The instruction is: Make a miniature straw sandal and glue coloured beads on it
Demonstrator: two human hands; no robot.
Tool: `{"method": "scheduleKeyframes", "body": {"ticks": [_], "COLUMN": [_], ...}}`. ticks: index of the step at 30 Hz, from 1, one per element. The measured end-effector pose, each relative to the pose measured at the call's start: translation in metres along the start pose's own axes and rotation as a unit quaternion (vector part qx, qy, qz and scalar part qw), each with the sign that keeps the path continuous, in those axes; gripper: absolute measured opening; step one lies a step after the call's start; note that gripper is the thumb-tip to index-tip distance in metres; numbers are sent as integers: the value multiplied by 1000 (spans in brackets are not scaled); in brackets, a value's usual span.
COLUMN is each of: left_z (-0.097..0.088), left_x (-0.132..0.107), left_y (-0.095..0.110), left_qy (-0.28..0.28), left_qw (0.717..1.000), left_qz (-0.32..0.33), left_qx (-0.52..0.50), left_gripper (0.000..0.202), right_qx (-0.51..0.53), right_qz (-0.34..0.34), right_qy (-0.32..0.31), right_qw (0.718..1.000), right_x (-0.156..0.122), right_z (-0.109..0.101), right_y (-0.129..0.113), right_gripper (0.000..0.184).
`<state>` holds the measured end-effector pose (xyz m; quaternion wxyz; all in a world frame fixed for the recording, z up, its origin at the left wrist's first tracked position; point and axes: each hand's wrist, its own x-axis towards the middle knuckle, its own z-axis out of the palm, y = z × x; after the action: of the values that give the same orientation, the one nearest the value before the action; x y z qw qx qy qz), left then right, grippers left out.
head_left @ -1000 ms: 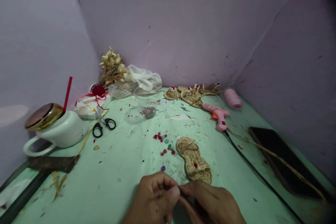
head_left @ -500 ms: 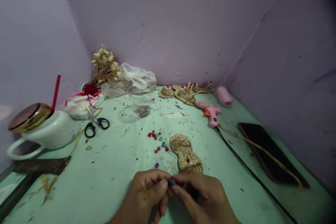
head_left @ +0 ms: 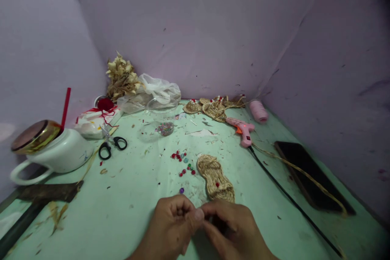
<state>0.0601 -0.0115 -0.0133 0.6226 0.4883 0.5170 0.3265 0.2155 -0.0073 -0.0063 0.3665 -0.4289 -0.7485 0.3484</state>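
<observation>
My left hand (head_left: 170, 225) and my right hand (head_left: 236, 225) meet at the fingertips at the front of the table, both pinched closed. Between them they hold a small dark blue bead, now covered by my left thumb. Just beyond my right hand lies a woven twine piece (head_left: 211, 172) with a rounded end and a narrower waist. One red bead (head_left: 217, 185) sits on it. A purple bead (head_left: 182, 191) rests by itself past my left fingers. Farther up, red beads (head_left: 184, 171) and a few green and blue ones are scattered.
A pink glue gun (head_left: 242, 130), its black cord, and a phone (head_left: 310, 176) are at the right. On the left lie scissors (head_left: 112, 146), a hammer (head_left: 45, 193) and a white mug (head_left: 63, 152). Twine pieces (head_left: 213, 107) and a plastic bag (head_left: 160, 89) line the back.
My left thumb has slid right over the fingertips, hiding the dark blue bead that showed between them. The view has shifted slightly; the things on the table look unmoved.
</observation>
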Motion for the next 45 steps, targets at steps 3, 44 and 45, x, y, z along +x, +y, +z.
{"method": "scheduleKeyframes", "body": {"ticks": [3,44,45], "left_z": [1,6,6], "left_x": [-2,8,7], "left_y": [7,-11,-11], "left_qy": [40,-45,-42], "left_qw": [989,996,997], "left_qz": [80,14,30], "left_qx": [118,-73,-49], "left_gripper": [40,50,51], "right_qx": [9,-98,-118], "right_qz": [16,-64,-66], "right_qy": [12,94,95], "right_qw": [1000,989,986], "right_x": [-4,-10,-12], "right_z": [5,14,15], "right_y": [-1,11,13], "right_gripper": [11,8,8]}}
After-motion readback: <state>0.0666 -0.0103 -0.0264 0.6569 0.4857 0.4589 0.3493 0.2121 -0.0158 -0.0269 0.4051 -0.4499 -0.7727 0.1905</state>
